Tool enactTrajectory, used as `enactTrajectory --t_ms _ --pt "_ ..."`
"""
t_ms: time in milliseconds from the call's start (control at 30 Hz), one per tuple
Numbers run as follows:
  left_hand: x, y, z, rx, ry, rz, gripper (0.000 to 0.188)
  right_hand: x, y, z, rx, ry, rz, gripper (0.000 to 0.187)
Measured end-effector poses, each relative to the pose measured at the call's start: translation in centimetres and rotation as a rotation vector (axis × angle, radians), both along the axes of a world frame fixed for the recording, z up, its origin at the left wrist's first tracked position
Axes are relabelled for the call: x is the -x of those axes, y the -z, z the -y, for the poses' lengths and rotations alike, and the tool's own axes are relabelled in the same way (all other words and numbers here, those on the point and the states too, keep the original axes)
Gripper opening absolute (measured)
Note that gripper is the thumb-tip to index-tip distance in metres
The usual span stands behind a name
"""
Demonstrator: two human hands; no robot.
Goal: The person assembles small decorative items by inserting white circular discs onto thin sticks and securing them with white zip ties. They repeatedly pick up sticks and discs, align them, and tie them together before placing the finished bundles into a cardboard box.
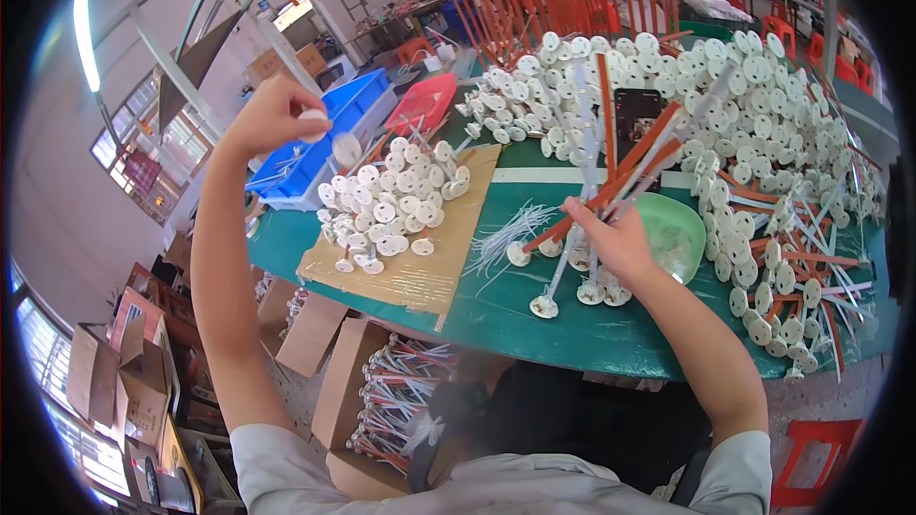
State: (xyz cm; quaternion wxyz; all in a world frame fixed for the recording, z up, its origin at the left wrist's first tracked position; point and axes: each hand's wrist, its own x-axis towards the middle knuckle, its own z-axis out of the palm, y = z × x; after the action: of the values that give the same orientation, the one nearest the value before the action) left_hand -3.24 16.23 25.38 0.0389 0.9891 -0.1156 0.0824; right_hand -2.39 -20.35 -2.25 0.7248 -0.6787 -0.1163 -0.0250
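My right hand (615, 243) is closed around a bundle of flat orange and white strips (630, 172). White round discs (544, 306) cap the bundle's lower ends, close above the green table. My left hand (272, 116) is raised at the left, its fingers pinched on a white round disc (312, 125); whether a strip hangs from it I cannot tell. A second disc (346, 149), smeared by motion, shows just below. Under that hand, a heap of white disc-ended pieces (396, 200) lies on a cardboard sheet (410, 291).
Thin white ties (515, 236) lie left of my right hand, a green bowl (695, 234) right of it. Behind are a phone (637, 119) and a big disc-piece pile (754, 86). A blue bin (358, 93) and red tray (425, 103) stand far left. An open carton (334, 381) sits below.
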Motion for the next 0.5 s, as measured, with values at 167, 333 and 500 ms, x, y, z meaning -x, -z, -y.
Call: enactTrajectory --t_ms 167,333,500 --pt "2.7 6.8 3.2 -0.051 0.212 0.243 0.017 0.0 0.4 -0.4 -0.006 0.009 0.006 0.035" --pt "3.2 16.3 3.5 0.172 0.149 0.620 0.010 0.9 0.2 -1.1 -0.040 0.041 0.062 0.028" --pt "6.7 25.3 8.9 0.367 0.107 0.756 0.010 1.1 0.1 -1.8 -0.086 0.054 0.132 0.027"
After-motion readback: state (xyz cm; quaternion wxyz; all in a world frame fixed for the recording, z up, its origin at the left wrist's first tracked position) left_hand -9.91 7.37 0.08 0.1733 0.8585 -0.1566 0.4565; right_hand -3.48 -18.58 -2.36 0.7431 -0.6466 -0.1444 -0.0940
